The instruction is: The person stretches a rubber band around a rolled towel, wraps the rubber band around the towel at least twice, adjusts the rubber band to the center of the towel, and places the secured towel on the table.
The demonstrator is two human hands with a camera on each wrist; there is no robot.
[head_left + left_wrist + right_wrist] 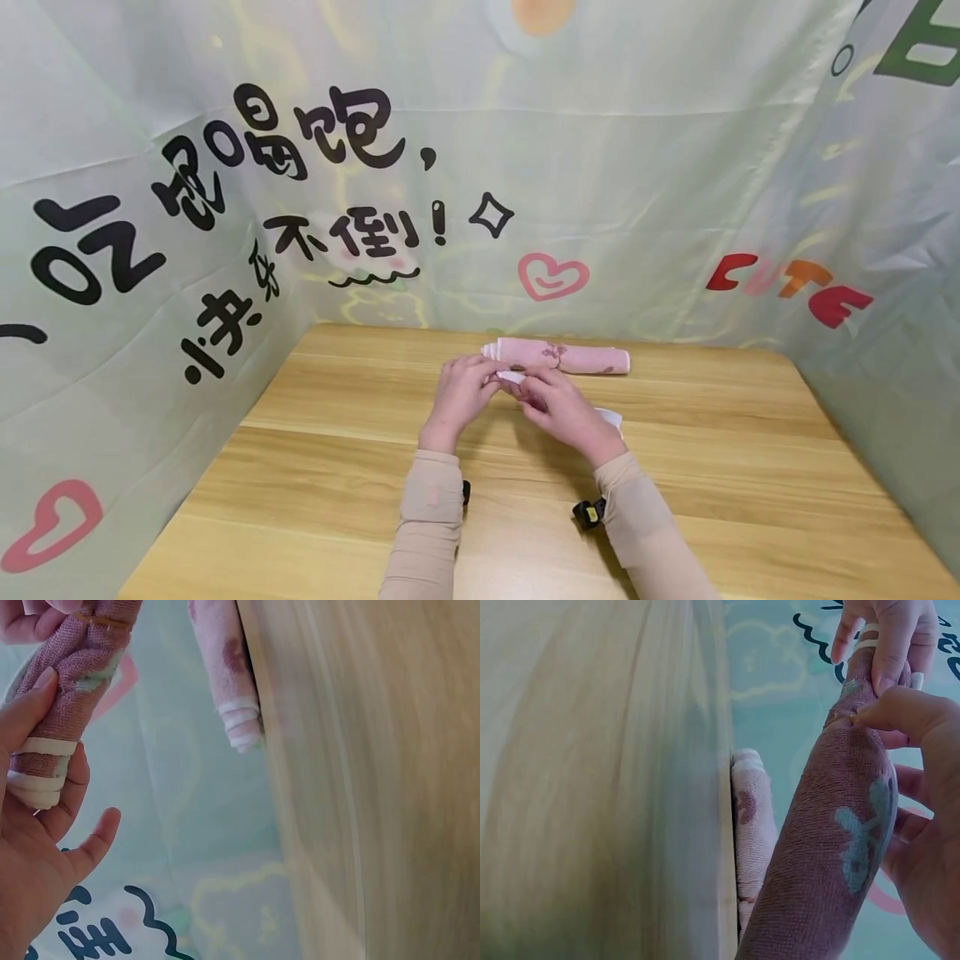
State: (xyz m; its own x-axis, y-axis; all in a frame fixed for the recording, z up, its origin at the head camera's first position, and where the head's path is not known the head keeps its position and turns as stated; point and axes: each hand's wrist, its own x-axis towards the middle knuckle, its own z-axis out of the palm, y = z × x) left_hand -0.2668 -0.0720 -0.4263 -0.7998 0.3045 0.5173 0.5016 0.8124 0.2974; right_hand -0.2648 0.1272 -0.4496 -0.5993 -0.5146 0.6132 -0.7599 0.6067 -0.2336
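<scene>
Mauve towel roll [817, 832] — gripped by the fingers [73, 796] of left hand [459, 393] and right hand [566, 406]; pink towel roll [573, 356] lies beyond.

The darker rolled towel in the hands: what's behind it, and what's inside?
Behind the darker towel, the head view shows a paler roll on the wooden table. Whatever is inside the darker towel is covered and cannot be seen.

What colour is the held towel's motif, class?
The motif is pale blue-green, clearest in the right wrist view.
</scene>
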